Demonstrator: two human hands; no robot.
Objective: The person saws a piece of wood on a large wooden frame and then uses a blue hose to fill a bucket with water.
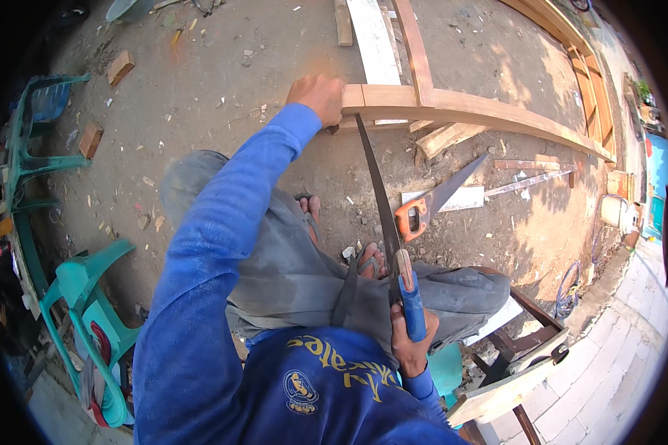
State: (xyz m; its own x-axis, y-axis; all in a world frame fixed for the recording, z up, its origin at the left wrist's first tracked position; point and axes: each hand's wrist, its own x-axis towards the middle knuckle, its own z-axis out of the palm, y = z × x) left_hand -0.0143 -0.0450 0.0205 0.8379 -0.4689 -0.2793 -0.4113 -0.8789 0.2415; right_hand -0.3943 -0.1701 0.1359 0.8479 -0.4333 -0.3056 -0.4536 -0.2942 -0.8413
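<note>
My left hand [318, 96] is closed over the left end of a long reddish-brown wooden beam [490, 111]. A dark line crosses the beam just right of that hand. In my right hand [414, 338] is a handsaw [376, 182], gripped by its wooden handle, part of which is blue. Its long dark blade slants up and away, and the tip meets the beam's near edge close to the line. Whether the teeth are inside the wood I cannot tell. A second handsaw [438, 199] with an orange handle lies on the ground to the right, beyond my knee.
A wooden crosspiece [414, 52] joins the beam and runs away from me. Under it lie a white board [375, 44] and offcuts [449, 137]. Green plastic chairs [89, 274] stand at left, near two brick-like blocks [121, 67]. A dark wooden frame [523, 334] is near my right side.
</note>
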